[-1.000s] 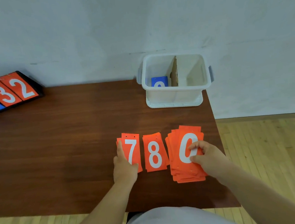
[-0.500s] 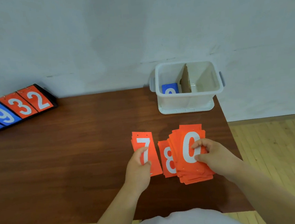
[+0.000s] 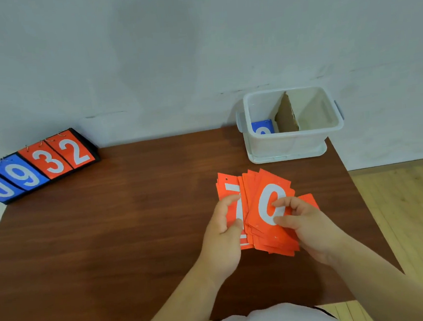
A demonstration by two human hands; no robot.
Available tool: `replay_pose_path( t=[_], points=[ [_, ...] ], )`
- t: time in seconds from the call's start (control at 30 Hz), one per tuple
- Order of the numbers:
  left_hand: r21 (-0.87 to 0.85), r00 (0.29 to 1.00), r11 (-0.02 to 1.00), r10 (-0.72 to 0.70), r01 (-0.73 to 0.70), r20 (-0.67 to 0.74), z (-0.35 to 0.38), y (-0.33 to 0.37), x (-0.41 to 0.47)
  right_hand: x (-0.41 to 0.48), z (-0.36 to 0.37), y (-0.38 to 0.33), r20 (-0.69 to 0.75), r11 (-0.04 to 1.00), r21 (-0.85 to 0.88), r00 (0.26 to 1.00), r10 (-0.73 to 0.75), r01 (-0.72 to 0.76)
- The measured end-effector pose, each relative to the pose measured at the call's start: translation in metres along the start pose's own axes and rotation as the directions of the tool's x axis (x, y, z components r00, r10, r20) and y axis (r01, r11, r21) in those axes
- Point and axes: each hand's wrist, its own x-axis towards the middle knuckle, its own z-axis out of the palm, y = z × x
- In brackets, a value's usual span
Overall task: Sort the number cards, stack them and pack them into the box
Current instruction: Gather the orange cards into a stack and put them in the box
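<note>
With the left hand (image 3: 224, 235) pinching the 7 cards (image 3: 229, 186) and the right hand (image 3: 304, 224) gripping the fanned 0 stack (image 3: 269, 206) touching them at the table's (image 3: 109, 231) near right, merge squarely, tapping edges flush before the far-right box (image 3: 292, 133).

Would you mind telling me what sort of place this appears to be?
Likely a plain indoor room, maybe a sports hall or classroom: wooden table against a bare wall, plank floor, flip scoreboard.
</note>
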Motion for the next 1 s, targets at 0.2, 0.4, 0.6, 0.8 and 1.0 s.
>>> replay_pose_path(
  t=[0.2, 0.4, 0.6, 0.8, 1.0],
  points=[
    [0.019, 0.998, 1.0, 0.013, -0.014, 0.062, -0.005, -0.005, 0.0, -0.016, 0.019, -0.001, 0.092, 0.997, -0.018, 0.993, -0.068, 0.07],
    [0.082, 0.984, 0.996, 0.005, -0.02, 0.178, 0.009, -0.002, 0.002, -0.021, 0.01, 0.003, 0.016, 0.994, -0.034, 0.994, -0.104, 0.105],
    [0.261, 0.991, 0.962, -0.109, 0.084, 0.083, 0.05, -0.018, 0.022, -0.011, -0.043, -0.003, -0.18, 0.94, -0.315, 0.964, -0.195, 0.131],
    [0.474, 0.921, 0.789, -0.327, 0.39, -0.214, 0.105, -0.061, 0.05, -0.006, -0.117, -0.005, -0.182, 0.875, -0.476, 0.962, -0.202, 0.094],
    [0.6, 0.849, 0.602, -0.352, 0.527, -0.393, 0.166, -0.079, 0.07, 0.005, -0.175, 0.009, -0.133, 0.843, -0.532, 0.975, -0.177, 0.08]
  ],
)
